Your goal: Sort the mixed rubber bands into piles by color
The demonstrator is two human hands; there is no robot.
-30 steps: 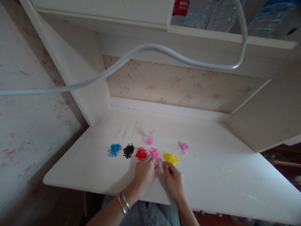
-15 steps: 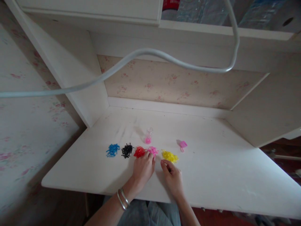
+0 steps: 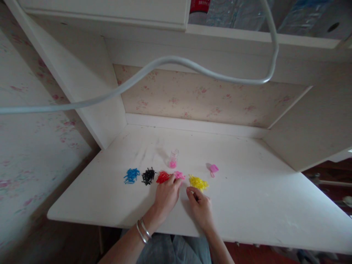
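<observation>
Small piles of tiny coloured pieces lie in a row on a white desk (image 3: 247, 205): blue (image 3: 131, 175), black (image 3: 148, 176), red (image 3: 162, 177), pink (image 3: 179, 175) and yellow (image 3: 198, 182). My left hand (image 3: 166, 194), two bangles at the wrist, lies on the desk with its fingertips touching the pink pile, fingers close together. My right hand (image 3: 200, 207) rests beside it, fingers curled in a pinch just in front of the yellow pile. What the pinch holds is too small to see.
A small clear vial with pink contents (image 3: 173, 160) stands behind the piles. A pink scoop-like piece (image 3: 212, 169) lies to the right. A grey cable (image 3: 170, 60) hangs across the view. Shelves hold bottles above; side panels wall in the desk.
My left hand has slid forward from in front of the piles onto the pink pile. My right hand has shifted slightly left. The camera has tilted a little.
</observation>
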